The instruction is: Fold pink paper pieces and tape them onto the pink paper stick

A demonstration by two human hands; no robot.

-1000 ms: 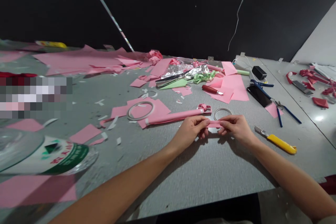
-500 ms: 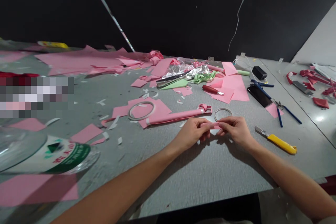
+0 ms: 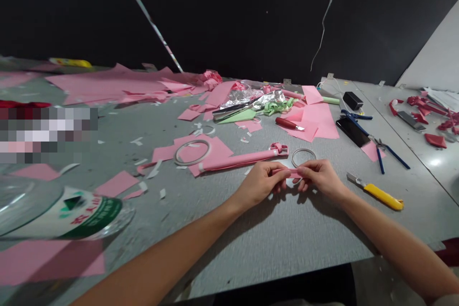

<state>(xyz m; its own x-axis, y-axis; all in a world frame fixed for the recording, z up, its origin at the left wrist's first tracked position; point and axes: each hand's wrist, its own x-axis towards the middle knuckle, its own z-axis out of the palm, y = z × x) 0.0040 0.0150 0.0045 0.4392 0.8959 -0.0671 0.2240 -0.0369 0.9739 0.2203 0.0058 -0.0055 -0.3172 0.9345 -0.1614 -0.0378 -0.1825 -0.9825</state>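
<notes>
Between my two hands is a small folded strip of pink paper (image 3: 293, 173), low over the grey table. My left hand (image 3: 264, 180) pinches one end of it, and my right hand (image 3: 320, 179) pinches the other; a thin white edge shows under the strip. Just beyond my fingers lie a tape ring (image 3: 304, 157) and a long rolled pink paper piece (image 3: 238, 158) with a looped end. A yellow utility knife (image 3: 382, 195) rests to the right of my right hand, blade out.
At left a large plastic bottle (image 3: 89, 215) lies on its side. Another ring (image 3: 192, 152) sits on pink paper. Farther back are a red-handled knife (image 3: 287, 123), crumpled foil (image 3: 272, 100), a phone (image 3: 353, 131) and blue-handled pliers (image 3: 392, 153). A black panel (image 3: 229, 19) closes the back.
The pink strip has turned slightly in my fingers, now looking narrower, with a white edge showing below it. Both hands stay in nearly the same place; the view shifts slightly.
</notes>
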